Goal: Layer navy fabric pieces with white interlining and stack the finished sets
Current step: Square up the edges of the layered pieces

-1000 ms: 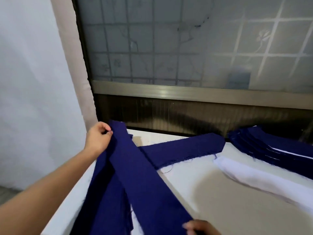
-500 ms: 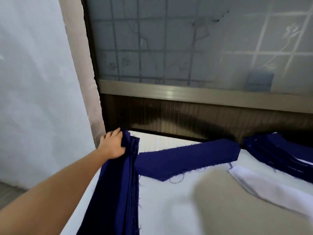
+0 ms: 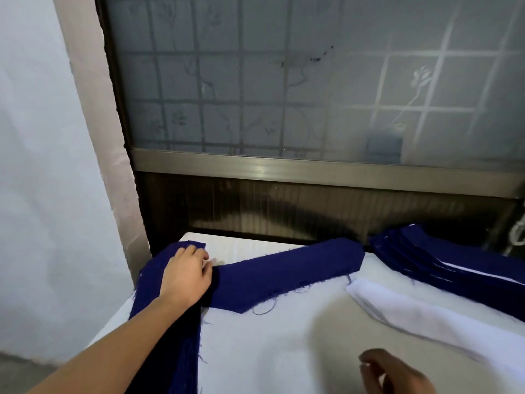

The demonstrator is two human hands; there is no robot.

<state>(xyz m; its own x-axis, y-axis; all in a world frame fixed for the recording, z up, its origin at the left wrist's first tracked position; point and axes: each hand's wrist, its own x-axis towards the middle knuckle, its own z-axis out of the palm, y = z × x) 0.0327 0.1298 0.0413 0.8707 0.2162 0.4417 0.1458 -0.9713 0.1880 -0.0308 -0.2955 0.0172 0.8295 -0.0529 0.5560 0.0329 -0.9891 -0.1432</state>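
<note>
- The left hand (image 3: 186,275) lies flat with relaxed fingers, pressing the navy stack (image 3: 173,250) along the white table's (image 3: 270,351) left edge. The stack runs from near to far.
- A single navy piece (image 3: 287,270) lies at the table's far side, slanting from near-left to far-right.
- White interlining (image 3: 412,311) and the finished sets (image 3: 454,263) lie on the table's right side.
- The right hand (image 3: 395,373), at the table's near edge, is loosely curled and holds nothing.

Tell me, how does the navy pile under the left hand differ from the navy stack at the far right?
The navy pile is all navy; the navy stack shows white edges between layers. The left hand rests on the pile; nothing touches the stack. The pile runs toward the viewer; the stack slants off right. Both are long navy strips on the white table.
</note>
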